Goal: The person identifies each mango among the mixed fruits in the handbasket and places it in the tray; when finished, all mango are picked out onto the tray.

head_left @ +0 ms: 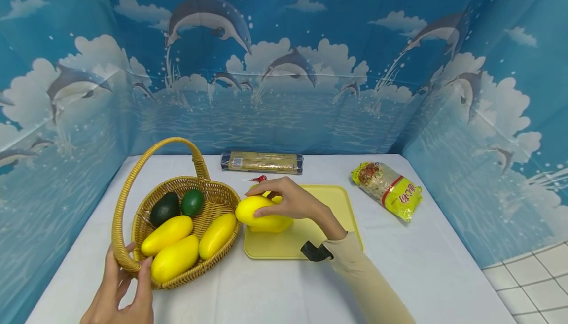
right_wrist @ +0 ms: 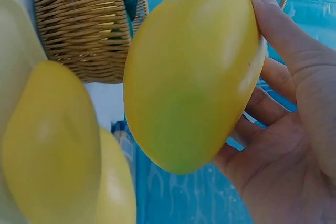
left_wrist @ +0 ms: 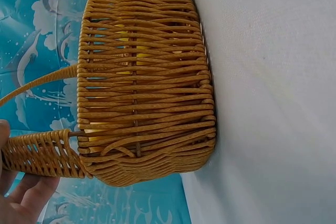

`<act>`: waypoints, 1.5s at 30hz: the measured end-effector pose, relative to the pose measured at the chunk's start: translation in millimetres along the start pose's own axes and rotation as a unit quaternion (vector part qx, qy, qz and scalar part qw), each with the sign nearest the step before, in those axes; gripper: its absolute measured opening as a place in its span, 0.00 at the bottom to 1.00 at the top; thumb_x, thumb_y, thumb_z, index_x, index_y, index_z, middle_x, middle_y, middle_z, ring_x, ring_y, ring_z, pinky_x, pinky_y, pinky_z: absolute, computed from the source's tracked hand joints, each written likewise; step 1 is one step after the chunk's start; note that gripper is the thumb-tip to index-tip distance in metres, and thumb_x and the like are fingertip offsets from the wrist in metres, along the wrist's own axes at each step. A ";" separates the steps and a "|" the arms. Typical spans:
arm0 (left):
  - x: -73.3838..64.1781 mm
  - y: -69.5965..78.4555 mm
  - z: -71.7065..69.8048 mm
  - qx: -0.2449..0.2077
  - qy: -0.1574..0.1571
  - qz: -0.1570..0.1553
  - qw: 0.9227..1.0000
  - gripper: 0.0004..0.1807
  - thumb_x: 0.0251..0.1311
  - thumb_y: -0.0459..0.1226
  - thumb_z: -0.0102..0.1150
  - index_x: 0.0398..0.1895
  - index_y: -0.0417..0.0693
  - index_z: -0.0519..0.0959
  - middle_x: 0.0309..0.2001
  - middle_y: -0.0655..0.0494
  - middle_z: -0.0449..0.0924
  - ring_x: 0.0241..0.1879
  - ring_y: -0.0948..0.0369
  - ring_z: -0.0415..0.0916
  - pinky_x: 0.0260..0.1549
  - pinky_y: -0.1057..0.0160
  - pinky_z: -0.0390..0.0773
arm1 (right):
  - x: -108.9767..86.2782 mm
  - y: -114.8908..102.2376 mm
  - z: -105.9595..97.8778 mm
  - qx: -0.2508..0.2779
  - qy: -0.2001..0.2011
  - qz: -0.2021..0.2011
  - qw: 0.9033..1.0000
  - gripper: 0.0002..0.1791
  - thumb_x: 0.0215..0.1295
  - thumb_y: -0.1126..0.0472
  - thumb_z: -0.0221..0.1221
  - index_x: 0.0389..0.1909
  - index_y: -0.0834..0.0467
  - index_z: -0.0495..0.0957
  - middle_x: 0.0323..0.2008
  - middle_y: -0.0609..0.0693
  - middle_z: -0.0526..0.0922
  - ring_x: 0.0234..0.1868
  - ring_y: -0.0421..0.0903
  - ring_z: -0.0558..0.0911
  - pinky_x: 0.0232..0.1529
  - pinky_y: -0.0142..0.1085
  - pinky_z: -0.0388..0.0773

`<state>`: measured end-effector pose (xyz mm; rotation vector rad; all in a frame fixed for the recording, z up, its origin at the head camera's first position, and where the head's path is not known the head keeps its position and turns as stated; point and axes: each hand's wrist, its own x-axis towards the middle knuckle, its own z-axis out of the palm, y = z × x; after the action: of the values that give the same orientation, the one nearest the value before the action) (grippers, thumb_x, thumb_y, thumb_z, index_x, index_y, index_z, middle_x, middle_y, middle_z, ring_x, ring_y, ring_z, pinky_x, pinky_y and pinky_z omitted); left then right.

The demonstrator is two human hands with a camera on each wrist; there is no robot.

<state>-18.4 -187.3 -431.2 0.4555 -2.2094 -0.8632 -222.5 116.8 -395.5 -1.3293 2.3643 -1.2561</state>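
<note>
My right hand (head_left: 290, 198) holds a yellow mango (head_left: 250, 209) over the left part of a yellow tray (head_left: 275, 252), close to the basket's right rim. Below it, two more mangoes (right_wrist: 52, 140) show in the right wrist view. The wicker basket (head_left: 224, 251) stands on the left of the table, holding three mangoes (head_left: 175, 259), a dark avocado (head_left: 165, 209) and a smaller green fruit (head_left: 193, 202). With thumb and fingers, my left hand (head_left: 122, 292) grips the near base of the basket's arched handle (head_left: 118, 215).
Behind the tray lies a flat dark-and-gold package (head_left: 262, 162), with a small red item (head_left: 259, 179) in front of it. A yellow-and-clear food bag (head_left: 388, 191) rests at the back right. Dolphin-printed curtains (head_left: 284, 117) enclose the white table (head_left: 248, 294) at the back and sides.
</note>
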 end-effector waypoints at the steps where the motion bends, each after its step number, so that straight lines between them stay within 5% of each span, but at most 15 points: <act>1: -0.2 -0.1 -0.1 -0.001 -0.002 -0.001 1.000 0.42 0.63 0.29 0.76 0.80 0.60 0.73 0.62 0.48 0.86 0.48 0.44 0.88 0.46 0.93 0.63 | -2.2 0.6 0.4 0.002 -0.002 0.002 1.000 0.22 0.69 0.60 0.74 0.63 0.58 0.86 0.58 0.51 0.89 0.46 0.43 0.84 0.46 0.36 0.86; 11: 0.6 1.8 -2.1 -0.001 -0.008 -0.006 1.000 0.42 0.64 0.29 0.76 0.80 0.59 0.72 0.62 0.47 0.86 0.49 0.43 0.88 0.47 0.93 0.62 | -19.5 10.1 13.8 -0.020 -0.026 -0.003 0.999 0.23 0.69 0.58 0.74 0.62 0.59 0.86 0.54 0.48 0.89 0.41 0.42 0.79 0.43 0.37 0.82; 19: 1.0 2.7 -1.8 -0.004 -0.004 0.000 1.000 0.44 0.63 0.28 0.77 0.81 0.62 0.71 0.62 0.45 0.86 0.49 0.42 0.88 0.47 0.93 0.63 | -29.3 7.6 26.1 -0.025 -0.039 0.009 0.999 0.23 0.68 0.56 0.75 0.61 0.55 0.86 0.58 0.46 0.88 0.57 0.41 0.83 0.62 0.36 0.83; 24: 0.6 2.7 -2.0 -0.003 -0.007 -0.002 1.000 0.43 0.62 0.28 0.77 0.80 0.59 0.72 0.62 0.45 0.86 0.49 0.42 0.88 0.47 0.93 0.63 | -34.0 6.6 34.3 -0.063 -0.052 0.009 0.997 0.22 0.68 0.55 0.75 0.60 0.56 0.87 0.56 0.47 0.87 0.58 0.43 0.82 0.64 0.36 0.82; 35: 1.6 0.5 -1.2 -0.008 -0.006 0.003 1.000 0.41 0.61 0.27 0.77 0.78 0.54 0.74 0.61 0.44 0.86 0.49 0.41 0.88 0.46 0.92 0.64 | -43.3 0.3 45.9 -0.146 -0.075 0.079 0.983 0.25 0.70 0.51 0.73 0.64 0.54 0.86 0.60 0.45 0.86 0.64 0.45 0.80 0.71 0.42 0.78; 45: 1.9 0.2 -0.5 -0.009 -0.004 0.008 1.000 0.42 0.61 0.27 0.77 0.78 0.55 0.74 0.61 0.46 0.87 0.48 0.43 0.88 0.46 0.92 0.65 | -46.2 2.8 55.1 -0.171 -0.067 0.091 0.979 0.27 0.69 0.51 0.74 0.66 0.55 0.85 0.62 0.46 0.86 0.64 0.45 0.80 0.70 0.39 0.79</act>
<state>-19.3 -188.4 -429.9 0.4248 -2.2073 -0.8778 -169.7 120.1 -444.3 -1.1989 2.6136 -0.7090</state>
